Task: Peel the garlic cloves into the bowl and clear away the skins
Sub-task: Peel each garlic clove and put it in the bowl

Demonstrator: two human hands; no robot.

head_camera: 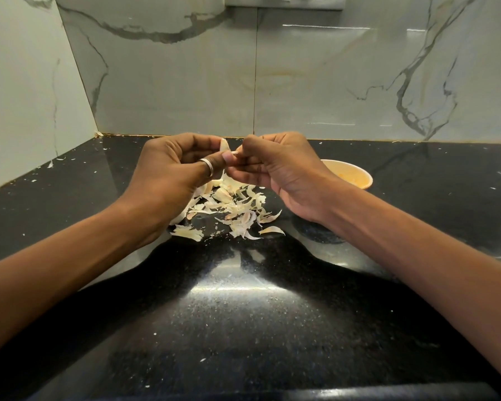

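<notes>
Both hands are raised together above a pile of garlic skins (232,208) on the black counter. My left hand (174,169), with a ring on the thumb, pinches a garlic clove (224,146) whose pale skin sticks up between the fingers. My right hand (281,169) pinches the same clove from the right, fingers curled. Most of the clove is hidden by the fingertips. A small cream bowl (356,176) stands behind my right wrist, partly hidden, with pale peeled garlic inside.
The black speckled counter (243,314) meets marble-patterned walls at the back and left. Small skin flakes (52,163) are scattered along the left wall and across the counter. A bright glare lies on the counter in front of the pile.
</notes>
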